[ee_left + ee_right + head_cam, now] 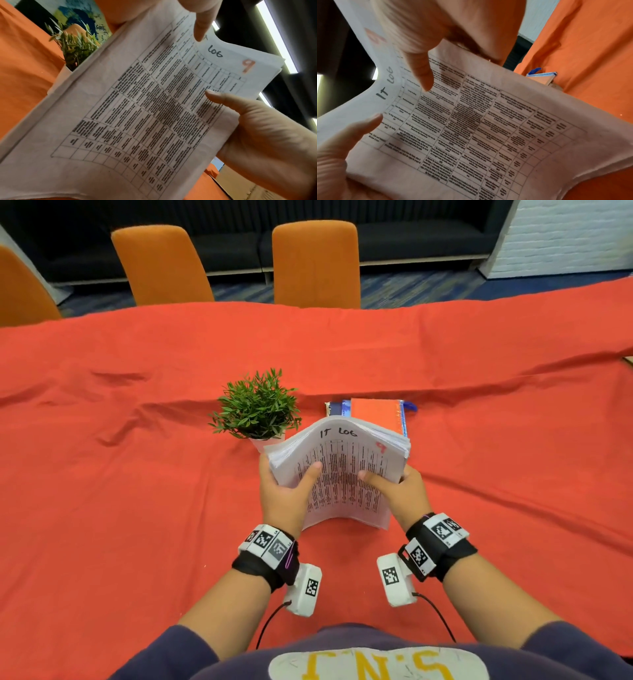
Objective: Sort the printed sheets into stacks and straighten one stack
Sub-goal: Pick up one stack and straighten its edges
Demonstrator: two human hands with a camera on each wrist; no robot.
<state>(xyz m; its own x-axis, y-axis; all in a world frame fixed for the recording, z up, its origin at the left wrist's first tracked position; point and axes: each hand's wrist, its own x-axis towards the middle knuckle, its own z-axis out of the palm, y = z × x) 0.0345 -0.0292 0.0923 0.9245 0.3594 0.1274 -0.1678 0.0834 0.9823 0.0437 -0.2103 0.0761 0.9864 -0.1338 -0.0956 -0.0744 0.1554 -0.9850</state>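
Navy sleeves (178, 648) pushed up; black wrist straps (263, 568) bearing checkered white marker tags (265, 541); white cabled camera pods (305, 589) beneath each wrist.

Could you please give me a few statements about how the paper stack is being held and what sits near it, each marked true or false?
1. Both hands grip the stack, the left hand and the right hand on opposite sides. True.
2. The stack lies flat on the tablecloth. False: it stands on its lower edge, bowed between the hands.
3. The top sheet carries the handwritten words "IT LOG". True.
4. A blue 3 is marked on the top sheet. False: it is a reddish 9.
5. The plant stands to the right of the notebooks. False: it stands to their left.
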